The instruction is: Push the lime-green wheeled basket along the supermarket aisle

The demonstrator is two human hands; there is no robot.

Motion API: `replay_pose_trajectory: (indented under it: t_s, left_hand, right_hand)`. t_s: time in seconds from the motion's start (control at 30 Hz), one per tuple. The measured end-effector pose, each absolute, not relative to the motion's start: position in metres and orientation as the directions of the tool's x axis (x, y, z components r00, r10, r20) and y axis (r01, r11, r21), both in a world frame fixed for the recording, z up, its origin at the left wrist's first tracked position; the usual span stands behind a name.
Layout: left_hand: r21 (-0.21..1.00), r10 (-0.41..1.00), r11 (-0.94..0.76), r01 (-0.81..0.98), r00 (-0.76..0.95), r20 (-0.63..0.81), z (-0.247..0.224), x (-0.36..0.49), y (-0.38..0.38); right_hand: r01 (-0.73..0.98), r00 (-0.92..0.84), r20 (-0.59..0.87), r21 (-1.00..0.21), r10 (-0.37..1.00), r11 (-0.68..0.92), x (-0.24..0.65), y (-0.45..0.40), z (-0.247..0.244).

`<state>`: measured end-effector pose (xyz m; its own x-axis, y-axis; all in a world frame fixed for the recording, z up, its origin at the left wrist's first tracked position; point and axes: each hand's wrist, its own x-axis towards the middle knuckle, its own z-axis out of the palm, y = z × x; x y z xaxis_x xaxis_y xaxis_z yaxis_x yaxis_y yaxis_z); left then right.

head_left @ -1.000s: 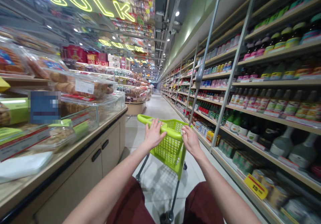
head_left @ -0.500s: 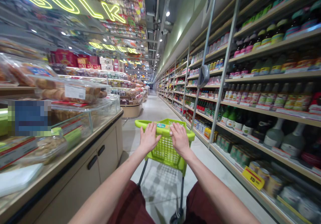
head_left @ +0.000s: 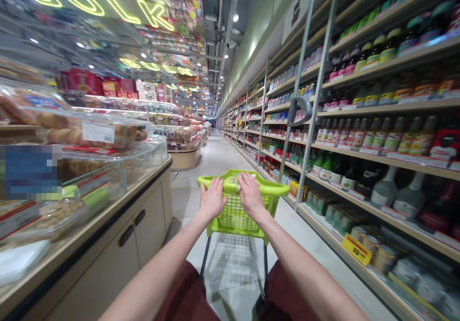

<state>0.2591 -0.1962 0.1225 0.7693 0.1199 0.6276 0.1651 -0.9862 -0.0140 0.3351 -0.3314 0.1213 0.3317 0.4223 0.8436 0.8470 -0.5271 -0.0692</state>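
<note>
A lime-green plastic shopping cart (head_left: pixel 239 218) with a mesh basket stands in front of me on thin dark legs and wheels. Both hands lie palm down on its top handle, fingers spread. My left hand (head_left: pixel 212 199) grips the handle's left part, and my right hand (head_left: pixel 250 195) grips it just beside, near the middle. The basket's inside is mostly hidden by my hands and the handle. Dark red shorts show below my bare forearms.
Long shelves of bottles, jars and cans (head_left: pixel 377 139) run along the right, with a yellow price tag (head_left: pixel 356 249) on a low shelf edge. On the left stands a glass-topped counter (head_left: pixel 108 177) of packaged baked goods. A tiled aisle floor (head_left: pixel 212 167) stretches ahead.
My hands have come closer together on the handle. The cart has gone from tilted to nearly level, and the shelves and neon sign have shifted left in view.
</note>
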Motion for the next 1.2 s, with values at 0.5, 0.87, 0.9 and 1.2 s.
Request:
replay_pose_trajectory:
  t_s: [0.5, 0.87, 0.9, 1.2]
  left_hand:
    - [-0.094, 0.051, -0.986, 0.137, 0.788, 0.614, 0.116, 0.257, -0.209]
    - [-0.086, 0.068, -0.982, 0.167, 0.745, 0.663, 0.109, 0.250, -0.205]
    - [-0.084, 0.075, -0.981, 0.173, 0.747, 0.661, 0.109, 0.250, -0.206]
    - [-0.102, 0.089, -0.974, 0.204, 0.750, 0.656, 0.110, 0.248, -0.199]
  right_hand:
    - [0.850, 0.359, 0.808, -0.077, 0.466, -0.521, 0.334, -0.321, 0.126]
    - [0.717, 0.486, 0.826, -0.189, 0.285, -0.671, 0.358, -0.367, 0.136]
    - [0.733, 0.478, 0.821, -0.177, 0.312, -0.657, 0.354, -0.360, 0.136]
    - [0.842, 0.339, 0.802, -0.025, 0.492, -0.538, 0.326, -0.329, 0.126]
